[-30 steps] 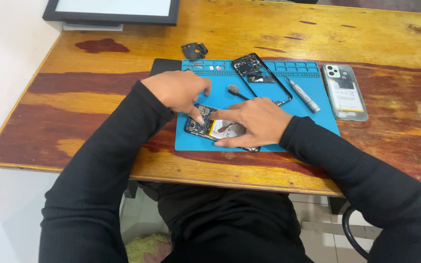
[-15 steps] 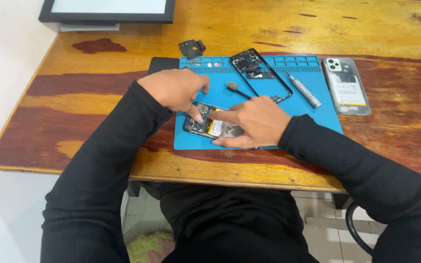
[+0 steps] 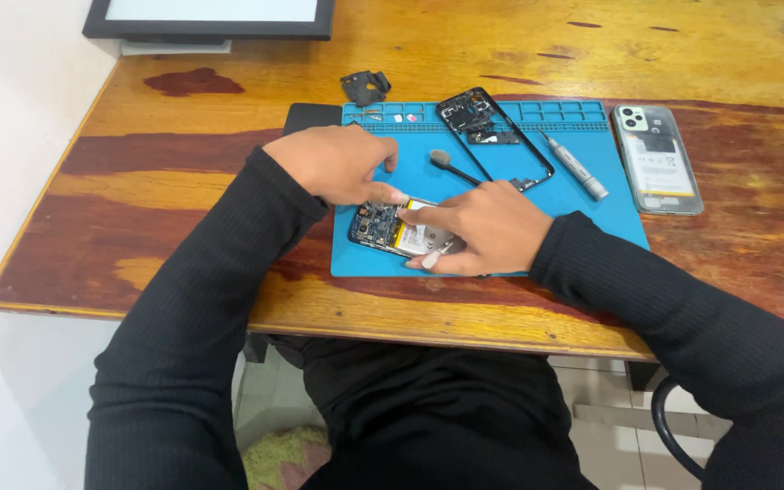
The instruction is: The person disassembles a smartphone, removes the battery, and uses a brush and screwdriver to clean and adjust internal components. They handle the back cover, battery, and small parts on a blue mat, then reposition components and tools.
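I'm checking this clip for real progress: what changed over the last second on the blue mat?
Very little. Both hands stayed on the opened phone: the left hand at its top end, the right hand over its lower part. Only the camera view shifted slightly. The phone frame, brush, screwdriver and back cover lie where they were.

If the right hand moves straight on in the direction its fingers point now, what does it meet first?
The right hand points left across the opened phone on the blue mat. Going straight on, it would likely meet the left hand first, whose fingertips are already at the phone. Depth is hard to judge.
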